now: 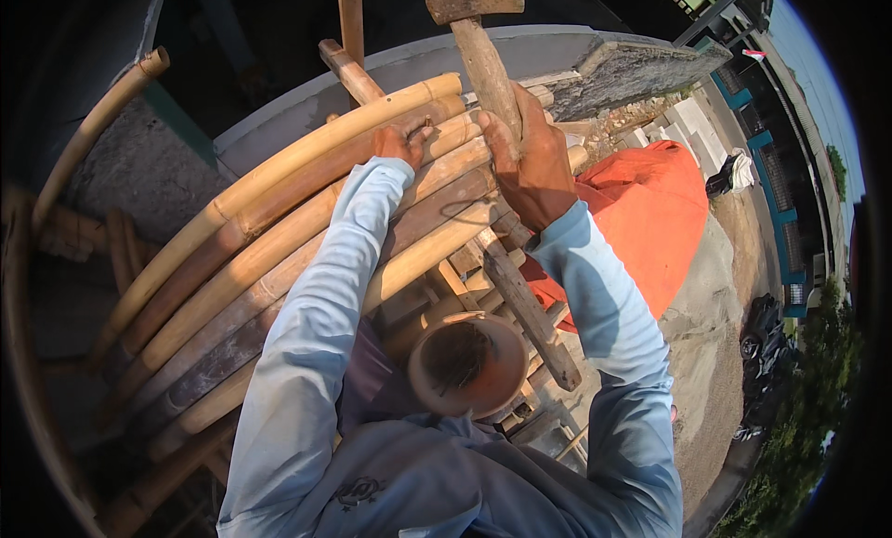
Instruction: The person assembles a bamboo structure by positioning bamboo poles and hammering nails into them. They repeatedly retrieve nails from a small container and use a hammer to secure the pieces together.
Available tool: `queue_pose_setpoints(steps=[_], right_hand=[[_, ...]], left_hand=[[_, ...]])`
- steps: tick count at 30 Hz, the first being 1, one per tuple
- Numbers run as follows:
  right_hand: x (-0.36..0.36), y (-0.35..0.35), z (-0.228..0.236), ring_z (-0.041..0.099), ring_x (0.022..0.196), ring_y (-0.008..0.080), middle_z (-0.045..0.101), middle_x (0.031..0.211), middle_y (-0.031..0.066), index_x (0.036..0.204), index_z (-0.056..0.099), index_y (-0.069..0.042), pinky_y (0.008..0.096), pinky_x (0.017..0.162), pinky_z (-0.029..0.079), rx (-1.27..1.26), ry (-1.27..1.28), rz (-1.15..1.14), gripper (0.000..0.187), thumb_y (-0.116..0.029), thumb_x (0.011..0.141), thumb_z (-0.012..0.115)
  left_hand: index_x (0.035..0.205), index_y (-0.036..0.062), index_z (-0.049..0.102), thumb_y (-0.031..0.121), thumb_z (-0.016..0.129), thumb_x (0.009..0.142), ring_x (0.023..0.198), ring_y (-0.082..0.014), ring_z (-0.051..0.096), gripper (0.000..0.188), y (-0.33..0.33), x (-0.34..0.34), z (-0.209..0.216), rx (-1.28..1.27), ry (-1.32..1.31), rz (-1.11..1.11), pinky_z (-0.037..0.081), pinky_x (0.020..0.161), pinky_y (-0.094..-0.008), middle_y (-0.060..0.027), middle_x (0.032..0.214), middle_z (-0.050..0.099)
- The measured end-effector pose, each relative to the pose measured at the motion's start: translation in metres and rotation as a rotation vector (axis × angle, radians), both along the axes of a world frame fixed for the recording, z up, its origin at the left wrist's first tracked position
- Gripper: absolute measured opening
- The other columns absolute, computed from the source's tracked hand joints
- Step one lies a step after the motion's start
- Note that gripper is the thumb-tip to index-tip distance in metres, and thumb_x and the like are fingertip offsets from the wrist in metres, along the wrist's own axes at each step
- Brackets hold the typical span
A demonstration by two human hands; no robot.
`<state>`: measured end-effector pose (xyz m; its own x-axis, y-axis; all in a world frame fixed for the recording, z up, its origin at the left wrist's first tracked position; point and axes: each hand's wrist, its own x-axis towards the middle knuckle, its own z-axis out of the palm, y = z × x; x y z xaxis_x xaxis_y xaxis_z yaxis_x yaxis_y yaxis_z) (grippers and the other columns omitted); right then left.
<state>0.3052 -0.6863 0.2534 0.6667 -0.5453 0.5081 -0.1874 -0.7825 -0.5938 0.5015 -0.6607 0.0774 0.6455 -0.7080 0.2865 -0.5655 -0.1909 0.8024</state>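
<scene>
My right hand [532,166] is wrapped round the wooden handle of a hammer [488,64], its broad, rusty-brown head raised beyond the bamboo. Just left of it, my left hand [404,144] rests on a row of bamboo poles [307,217], fingers curled and pressed together. Whatever lies between those fingertips is too small to make out. The poles lie side by side, running from lower left to upper right; some are pale yellow, others brown. A thin dark curved line, perhaps wire, shows on the poles below my hands.
Close to my body stands an orange-brown bucket [467,364], dark inside. A wooden plank [530,315] slants beside it. Orange sheeting [641,222] drapes to the right, next to a sand heap [701,352]. Behind the poles runs a concrete wall [641,73]; another bamboo pole [98,120] rises at left.
</scene>
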Motion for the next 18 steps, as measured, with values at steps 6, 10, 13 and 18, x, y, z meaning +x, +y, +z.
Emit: queue_pose_setpoints(steps=[6,10,13,18], right_hand=[[-0.023,-0.033,-0.056,0.066,0.081,0.0532,0.065,0.089,0.0374,0.124,0.049,0.007,0.0601,0.078,0.049,-0.077,0.713,0.036,0.039,-0.019,0.096,0.057],[-0.010,-0.020,-0.020,0.067,0.080,0.0517,0.067,0.089,0.0344,0.126,0.048,0.007,0.0579,0.078,0.051,-0.010,0.264,0.012,0.041,-0.019,0.096,0.059],[-0.005,-0.013,0.009,0.070,0.081,0.0453,0.069,0.090,0.0286,0.131,0.051,0.005,0.0460,0.073,0.055,-0.127,-0.236,-0.032,0.042,-0.018,0.098,0.062],[0.001,-0.023,0.010,0.068,0.079,0.0478,0.067,0.090,0.0323,0.133,0.047,0.004,0.0516,0.074,0.053,-0.059,0.004,0.048,0.044,-0.019,0.097,0.060]], left_hand=[[0.112,0.0093,0.077,0.020,0.073,0.090,0.098,-0.0324,0.072,0.025,-0.008,-0.007,0.004,0.075,-0.008,-0.016,0.053,0.092,-0.0374,-0.0203,0.102,0.074],[0.110,0.0081,0.078,0.025,0.073,0.090,0.093,-0.0328,0.072,0.026,-0.002,0.009,-0.011,-0.109,-0.143,-0.016,0.053,0.090,-0.0376,-0.0186,0.097,0.075],[0.110,0.0067,0.077,0.027,0.073,0.090,0.095,-0.0324,0.072,0.029,0.002,-0.006,0.008,0.019,0.001,-0.017,0.053,0.091,-0.0376,-0.0190,0.099,0.075],[0.111,0.0080,0.077,0.026,0.072,0.091,0.094,-0.0308,0.073,0.027,0.003,-0.004,0.000,-0.036,-0.065,-0.023,0.054,0.088,-0.0369,-0.0185,0.100,0.075]])
